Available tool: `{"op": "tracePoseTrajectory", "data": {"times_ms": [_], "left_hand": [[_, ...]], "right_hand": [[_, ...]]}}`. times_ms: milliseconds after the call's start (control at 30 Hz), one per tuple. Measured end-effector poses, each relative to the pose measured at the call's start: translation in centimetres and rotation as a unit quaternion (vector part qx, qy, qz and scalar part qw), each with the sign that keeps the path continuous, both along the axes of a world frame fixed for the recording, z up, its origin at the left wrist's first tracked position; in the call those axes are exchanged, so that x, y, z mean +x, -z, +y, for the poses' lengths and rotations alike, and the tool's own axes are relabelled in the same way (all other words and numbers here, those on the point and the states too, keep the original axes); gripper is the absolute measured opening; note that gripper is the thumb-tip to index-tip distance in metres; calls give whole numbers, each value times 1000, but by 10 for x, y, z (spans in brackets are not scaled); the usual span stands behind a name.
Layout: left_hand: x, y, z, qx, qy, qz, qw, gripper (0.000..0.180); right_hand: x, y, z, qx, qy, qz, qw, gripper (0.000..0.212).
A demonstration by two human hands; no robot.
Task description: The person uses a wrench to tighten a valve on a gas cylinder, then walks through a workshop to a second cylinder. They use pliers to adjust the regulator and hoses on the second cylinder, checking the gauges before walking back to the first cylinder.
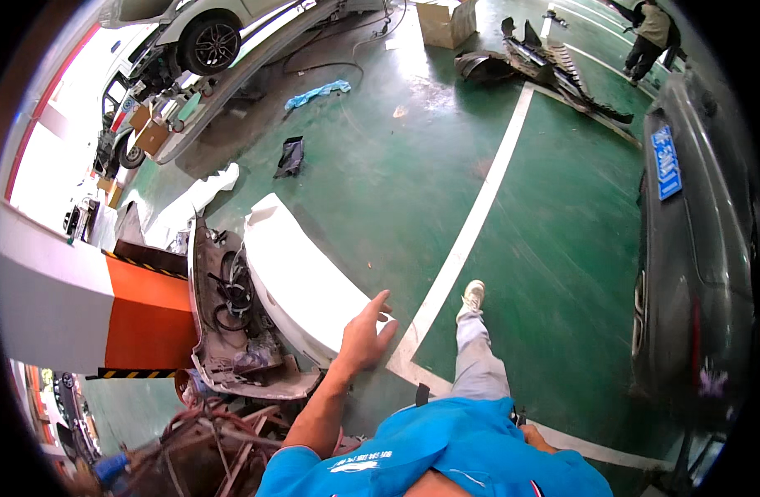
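Observation:
My left hand [365, 335] reaches out with its fingers apart, over the near end of a long white car body panel [309, 269]. No grip on the panel shows, and I cannot tell whether the fingertips touch it. My right hand [537, 439] is low by my side, mostly covered by my blue shirt [446, 439]. A small dark thing [519, 417] shows beside it, but its fingers are too hidden to read. Left of the white panel lies an upturned bumper shell [251, 377] with black wiring [233, 290] inside.
An orange and white pillar [148, 319] stands left, above a rack of metal bars [198, 455]. A dark car [699, 248] is at right. Ahead lie a black part [290, 157], a blue cloth [318, 94], torn bumper pieces [554, 70] and a cardboard box [446, 23]. Another person [649, 37] is far right.

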State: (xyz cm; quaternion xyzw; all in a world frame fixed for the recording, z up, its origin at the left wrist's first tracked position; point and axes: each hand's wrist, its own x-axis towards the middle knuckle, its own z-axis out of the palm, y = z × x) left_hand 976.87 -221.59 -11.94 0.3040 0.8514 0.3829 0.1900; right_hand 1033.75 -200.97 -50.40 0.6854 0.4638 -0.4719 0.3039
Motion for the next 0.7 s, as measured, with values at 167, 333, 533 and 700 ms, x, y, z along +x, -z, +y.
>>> {"op": "tracePoseTrajectory", "data": {"times_ms": [167,333,533,700], "left_hand": [[-128,242,-46,-227,-142,-151,952,53],[-130,264,-99,-400,142,-218,879,27],[-262,282,6,-253,-244,-441,826,25],[-466,340,109,-249,-12,-243,937,24]], "right_hand": [[-249,-26,130,8,-112,28,993,31],[-539,-163,323,158,-207,70,963,35],[-856,-227,511,244,-360,100,895,36],[-1001,-134,585,204,-261,193,924,24]]}}
